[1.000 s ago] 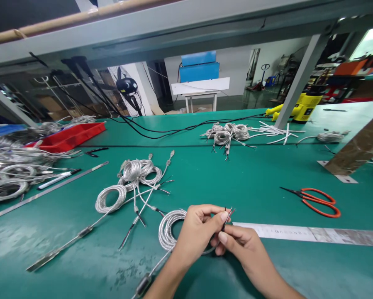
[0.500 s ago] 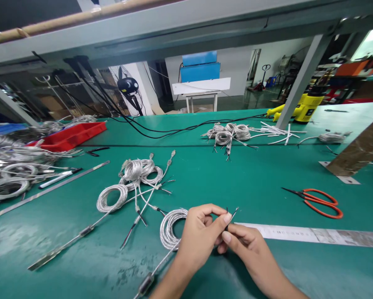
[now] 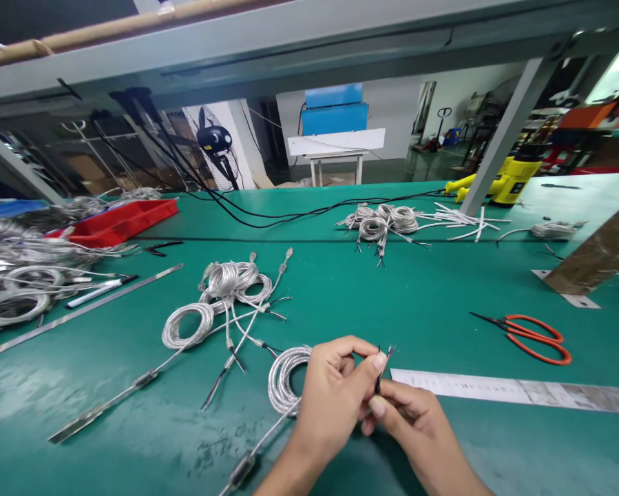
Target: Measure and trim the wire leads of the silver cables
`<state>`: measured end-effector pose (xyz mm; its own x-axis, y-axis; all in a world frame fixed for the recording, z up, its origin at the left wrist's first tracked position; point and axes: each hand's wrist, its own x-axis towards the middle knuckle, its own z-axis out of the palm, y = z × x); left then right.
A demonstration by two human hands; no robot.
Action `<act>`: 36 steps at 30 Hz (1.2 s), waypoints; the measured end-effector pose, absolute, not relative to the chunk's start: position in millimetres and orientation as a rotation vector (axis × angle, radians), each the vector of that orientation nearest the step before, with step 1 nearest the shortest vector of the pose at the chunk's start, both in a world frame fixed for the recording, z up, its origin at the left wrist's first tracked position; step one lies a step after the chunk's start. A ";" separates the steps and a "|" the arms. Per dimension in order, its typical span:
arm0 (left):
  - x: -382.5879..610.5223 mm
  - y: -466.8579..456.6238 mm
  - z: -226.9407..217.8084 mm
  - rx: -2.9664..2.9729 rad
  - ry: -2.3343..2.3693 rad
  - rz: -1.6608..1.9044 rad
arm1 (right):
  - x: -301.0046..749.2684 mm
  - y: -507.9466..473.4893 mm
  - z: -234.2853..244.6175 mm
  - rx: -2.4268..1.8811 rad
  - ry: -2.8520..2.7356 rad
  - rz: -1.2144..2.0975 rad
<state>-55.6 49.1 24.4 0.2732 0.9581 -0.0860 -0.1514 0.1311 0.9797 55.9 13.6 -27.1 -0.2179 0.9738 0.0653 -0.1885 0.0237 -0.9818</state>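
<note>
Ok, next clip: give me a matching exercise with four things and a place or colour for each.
1. Wires
2. Scissors' handles
3. Tray
4. Fan

A. Red, towards the left
B. Standing beyond the table
C. Held in the fingers
D. Orange, right of the wires

Pairs: 1-C, 2-D, 3-A, 4-B

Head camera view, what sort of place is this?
Most likely a workshop or factory floor: many coiled cables lie on a wide green workbench, and what looks like a pallet jack stands in the background.
</note>
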 end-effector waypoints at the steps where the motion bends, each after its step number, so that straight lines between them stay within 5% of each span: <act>1: -55.8 49.0 25.3 1.120 0.951 1.002 | 55.7 13.3 -27.5 -0.921 -1.249 1.425; 23: -84.0 72.2 16.5 1.395 0.735 0.552 | 61.7 17.0 -29.7 -0.955 -1.351 1.427; 36: -71.7 61.4 17.2 1.234 0.728 0.656 | 61.4 18.0 -23.8 -0.898 -1.317 1.433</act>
<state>-71.7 61.4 17.2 0.6113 0.7800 -0.1342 -0.0527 0.2093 0.9764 61.4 18.0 -23.8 -0.2712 0.9588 0.0844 -0.1647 0.0402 -0.9855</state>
